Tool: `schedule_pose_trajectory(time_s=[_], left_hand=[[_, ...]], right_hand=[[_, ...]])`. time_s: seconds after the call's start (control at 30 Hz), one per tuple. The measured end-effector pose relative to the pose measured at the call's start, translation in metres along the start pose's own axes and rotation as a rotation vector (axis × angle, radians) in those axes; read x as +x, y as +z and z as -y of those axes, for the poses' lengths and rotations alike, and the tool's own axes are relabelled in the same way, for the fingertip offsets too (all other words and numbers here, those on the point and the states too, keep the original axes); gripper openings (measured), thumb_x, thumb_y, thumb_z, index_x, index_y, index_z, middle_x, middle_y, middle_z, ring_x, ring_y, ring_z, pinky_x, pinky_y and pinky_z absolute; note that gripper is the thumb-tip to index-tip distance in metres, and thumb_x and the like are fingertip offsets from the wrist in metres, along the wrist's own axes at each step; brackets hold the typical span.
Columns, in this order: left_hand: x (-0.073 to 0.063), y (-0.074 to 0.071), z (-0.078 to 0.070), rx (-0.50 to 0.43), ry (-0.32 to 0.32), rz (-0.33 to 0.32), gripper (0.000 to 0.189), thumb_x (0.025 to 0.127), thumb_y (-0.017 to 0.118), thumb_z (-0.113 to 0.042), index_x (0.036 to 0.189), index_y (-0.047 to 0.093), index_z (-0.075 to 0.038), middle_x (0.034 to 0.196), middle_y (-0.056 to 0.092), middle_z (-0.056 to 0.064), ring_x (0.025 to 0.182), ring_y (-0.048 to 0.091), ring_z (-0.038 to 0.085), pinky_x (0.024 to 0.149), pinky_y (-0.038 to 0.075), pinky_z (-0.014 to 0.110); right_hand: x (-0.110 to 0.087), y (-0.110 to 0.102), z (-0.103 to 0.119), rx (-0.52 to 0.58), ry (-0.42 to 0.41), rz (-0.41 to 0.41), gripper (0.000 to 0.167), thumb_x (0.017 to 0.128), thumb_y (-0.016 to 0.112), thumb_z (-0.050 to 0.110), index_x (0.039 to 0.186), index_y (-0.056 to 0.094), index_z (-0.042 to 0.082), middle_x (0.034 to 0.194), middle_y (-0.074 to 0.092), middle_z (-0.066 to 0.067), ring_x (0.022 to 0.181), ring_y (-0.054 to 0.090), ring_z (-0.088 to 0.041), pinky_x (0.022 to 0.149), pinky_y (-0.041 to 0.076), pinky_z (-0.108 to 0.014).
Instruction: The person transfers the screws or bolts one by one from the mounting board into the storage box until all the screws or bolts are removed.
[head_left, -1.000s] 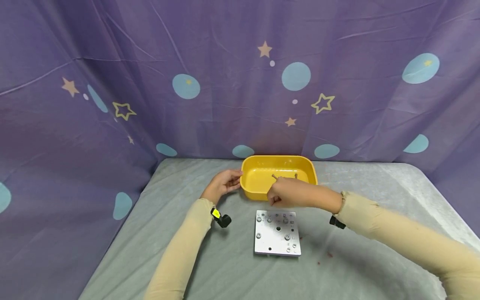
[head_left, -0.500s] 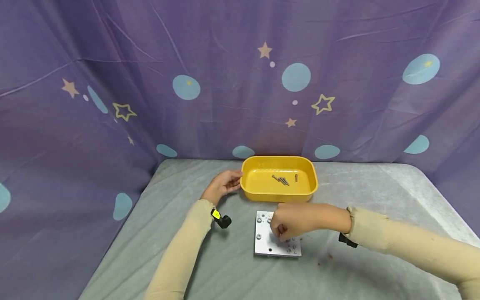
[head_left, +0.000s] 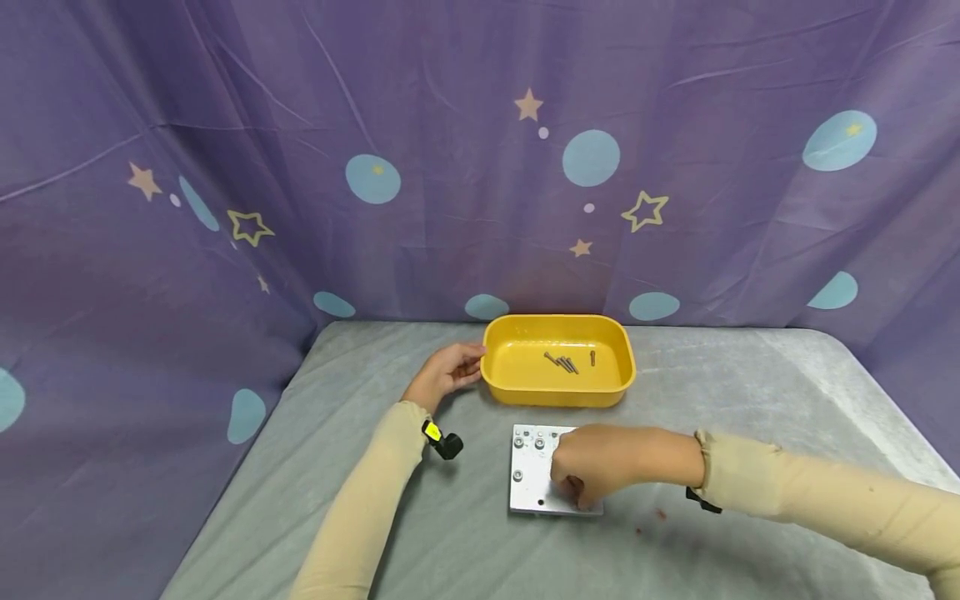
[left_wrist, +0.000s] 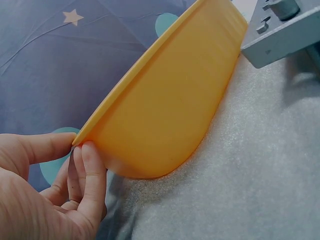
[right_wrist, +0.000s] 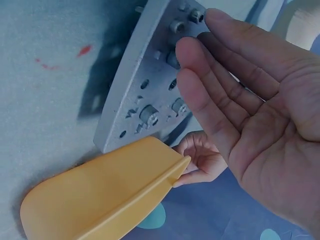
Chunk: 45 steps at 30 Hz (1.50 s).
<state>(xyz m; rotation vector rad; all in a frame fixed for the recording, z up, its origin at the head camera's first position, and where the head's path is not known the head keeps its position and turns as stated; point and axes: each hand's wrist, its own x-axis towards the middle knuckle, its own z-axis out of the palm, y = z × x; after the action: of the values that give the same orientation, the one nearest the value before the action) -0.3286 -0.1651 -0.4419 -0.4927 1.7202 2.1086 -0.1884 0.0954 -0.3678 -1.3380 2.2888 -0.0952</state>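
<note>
Left hand (head_left: 448, 367) pinching yellow tray (head_left: 555, 397), right hand (head_left: 592, 460) over metal plate (head_left: 532, 487)

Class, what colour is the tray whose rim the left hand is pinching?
Plain yellow; the tray shows best in the head view.

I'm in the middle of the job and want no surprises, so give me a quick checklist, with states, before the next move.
1. Left hand on the yellow tray: ok, thumb and fingers pinch the rim.
2. Loose screws inside the tray: ok, several, one lying apart from the rest.
3. Metal plate flat on the table: ok.
4. Tray and plate apart: ok, the head view shows a gap between them.
5. Right hand clear of the plate: not ok, it is over the plate and hides part of it.
6. Right hand gripping a screw: cannot tell, no clear hold shows.
</note>
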Motion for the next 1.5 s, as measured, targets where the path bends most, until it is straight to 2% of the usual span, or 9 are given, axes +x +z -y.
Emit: schedule_pose_trajectory(time_s=[0.17,0.53,0.97,1.5], left_hand=[[0.001,0.000,0.001,-0.007,-0.001,0.002,0.035,0.099,0.062,-0.006,0.133,0.059,0.001,0.070,0.067,-0.005,0.062,0.060,0.006,0.060,0.056,0.019],[0.000,0.000,0.000,-0.001,-0.007,-0.013,0.036,0.098,0.063,-0.005,0.134,0.059,0.001,0.072,0.067,-0.004,0.062,0.060,0.007,0.059,0.055,0.019],[-0.002,0.001,-0.001,0.009,-0.012,-0.003,0.042,0.099,0.062,-0.006,0.139,0.055,0.002,0.071,0.067,-0.005,0.063,0.060,0.006,0.060,0.055,0.019],[-0.002,0.001,-0.002,0.012,-0.018,-0.021,0.044,0.097,0.065,-0.007,0.140,0.057,0.001,0.074,0.068,-0.003,0.067,0.061,0.008,0.060,0.056,0.019]], right_hand=[[0.001,0.006,0.000,-0.013,0.002,0.006,0.028,0.075,0.086,0.002,0.068,0.065,0.019,0.064,0.055,0.016,0.060,0.046,-0.001,0.057,0.042,-0.017],[0.002,0.010,0.003,-0.085,-0.044,-0.037,0.033,0.074,0.084,-0.001,0.064,0.059,0.018,0.060,0.048,0.014,0.056,0.040,-0.003,0.052,0.035,-0.017],[0.008,0.011,0.001,-0.045,-0.009,-0.007,0.031,0.077,0.085,0.002,0.064,0.062,0.019,0.060,0.052,0.014,0.056,0.044,-0.002,0.053,0.038,-0.018],[0.006,0.015,0.003,-0.096,-0.070,-0.066,0.037,0.077,0.076,-0.004,0.060,0.052,0.018,0.055,0.037,0.014,0.053,0.030,-0.003,0.047,0.024,-0.017]])
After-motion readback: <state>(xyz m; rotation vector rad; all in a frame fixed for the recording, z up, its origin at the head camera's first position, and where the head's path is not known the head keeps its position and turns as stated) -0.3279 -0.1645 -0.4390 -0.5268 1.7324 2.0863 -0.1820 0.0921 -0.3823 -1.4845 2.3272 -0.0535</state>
